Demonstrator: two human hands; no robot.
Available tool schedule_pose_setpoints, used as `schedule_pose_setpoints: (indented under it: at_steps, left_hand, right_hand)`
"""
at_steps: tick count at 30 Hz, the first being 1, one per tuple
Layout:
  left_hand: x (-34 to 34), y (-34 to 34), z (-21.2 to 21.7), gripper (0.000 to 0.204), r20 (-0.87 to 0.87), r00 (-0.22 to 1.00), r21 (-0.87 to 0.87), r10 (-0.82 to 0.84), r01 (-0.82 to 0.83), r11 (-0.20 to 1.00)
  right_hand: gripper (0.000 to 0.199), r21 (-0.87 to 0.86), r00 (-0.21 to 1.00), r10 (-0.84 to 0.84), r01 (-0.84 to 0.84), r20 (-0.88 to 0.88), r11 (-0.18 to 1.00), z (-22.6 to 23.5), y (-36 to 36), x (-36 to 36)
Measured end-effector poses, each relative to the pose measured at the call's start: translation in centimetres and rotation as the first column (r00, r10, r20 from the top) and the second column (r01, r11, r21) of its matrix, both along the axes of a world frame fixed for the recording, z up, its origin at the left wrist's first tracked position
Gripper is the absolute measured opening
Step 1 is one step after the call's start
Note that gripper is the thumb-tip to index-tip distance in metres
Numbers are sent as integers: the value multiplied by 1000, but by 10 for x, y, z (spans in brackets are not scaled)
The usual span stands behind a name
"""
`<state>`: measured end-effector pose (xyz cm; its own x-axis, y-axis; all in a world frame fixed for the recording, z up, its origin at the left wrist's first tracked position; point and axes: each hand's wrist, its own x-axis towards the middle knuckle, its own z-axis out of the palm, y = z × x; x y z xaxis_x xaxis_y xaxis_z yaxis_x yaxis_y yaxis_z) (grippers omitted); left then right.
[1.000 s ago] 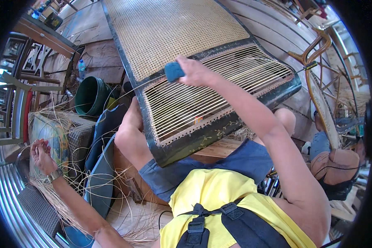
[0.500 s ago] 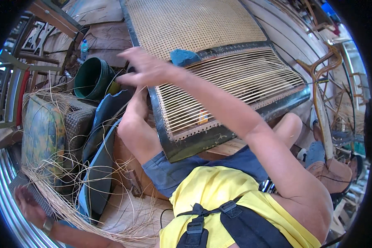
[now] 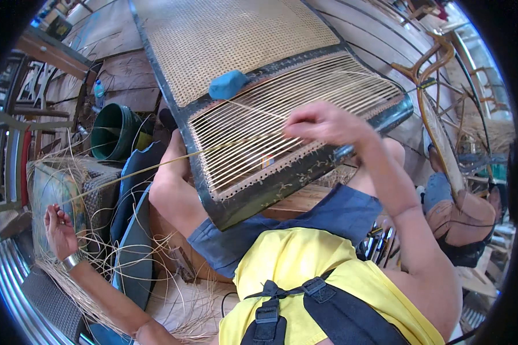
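A long strand of cane (image 3: 167, 163) runs taut between my hands, slanting up to the right. Its left end is pinched in my left hand (image 3: 61, 230), beside the floral cushion at the left. My right hand (image 3: 325, 123), closed on the strand, is above the open part of a dark chair panel (image 3: 282, 195) that rests across my legs. Parallel cane strips (image 3: 242, 164) fill that opening, with a row of holes along the near edge. Farther up, the panel has finished woven cane (image 3: 236, 40). A blue lump (image 3: 227, 85), perhaps sponge or foam, lies on the crossbar.
Loose cane strands (image 3: 135, 253) tangle at my left, over blue-edged dark sheets (image 3: 133, 227) and the cushion (image 3: 57, 187). A green bucket (image 3: 110, 131) and a plastic bottle (image 3: 99, 92) stand beyond. On the right are a curved wooden frame (image 3: 426, 92) and a person's leg (image 3: 440, 201).
My right hand has swung right from beyond the panel's left edge to above the strips. My left hand has risen, and the strand now stretches tight between both. The view has shifted slightly.
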<state>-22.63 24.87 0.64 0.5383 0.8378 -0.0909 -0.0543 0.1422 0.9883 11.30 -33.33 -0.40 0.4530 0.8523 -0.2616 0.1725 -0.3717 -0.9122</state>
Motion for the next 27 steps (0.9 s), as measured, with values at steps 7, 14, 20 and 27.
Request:
schedule_pose_setpoints:
  at_steps: [7,14,20,27]
  left_hand:
    - [-24,88,-69,12,-98,994,-34,-38,35,999]
    - [-58,163,-84,11,-389,920,34,47,-37,999]
    - [-144,300,28,33,-537,814,-117,-221,187,975]
    - [41,255,-40,38,-459,789,143,-408,519,843]
  right_hand:
    - [16,-135,946,-321,324,37,937,-4,-149,42]
    - [16,-111,891,-442,451,102,885,-10,-216,51]
    - [25,-224,848,-331,447,415,866,-53,-277,80]
    - [27,-234,763,-307,508,568,829,-67,-253,81]
